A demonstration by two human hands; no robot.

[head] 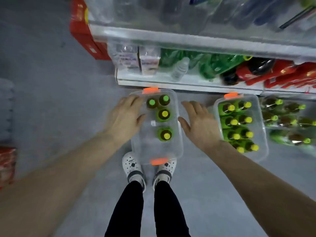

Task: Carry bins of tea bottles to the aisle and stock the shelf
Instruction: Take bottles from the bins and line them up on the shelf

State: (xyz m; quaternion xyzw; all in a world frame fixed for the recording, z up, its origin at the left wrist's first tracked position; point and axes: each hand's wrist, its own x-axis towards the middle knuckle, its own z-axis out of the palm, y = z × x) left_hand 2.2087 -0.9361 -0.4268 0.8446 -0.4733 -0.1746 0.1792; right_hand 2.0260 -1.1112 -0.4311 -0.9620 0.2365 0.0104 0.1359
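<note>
A clear plastic bin with orange latches stands on the floor in front of my feet, holding several upright tea bottles with green and yellow caps. My left hand hovers at the bin's left edge with fingers spread and nothing in it. On the other side, my right hand is also spread and holds nothing. A second clear bin to the right is full of yellow-capped tea bottles. The lowest shelf runs just behind both bins.
The shelf holds clear water bottles, green bottles and red-labelled cola bottles. More tea bottles lie at floor level far right. Red cartons stand at the shelf's left end. My white clogs touch the bin's near end.
</note>
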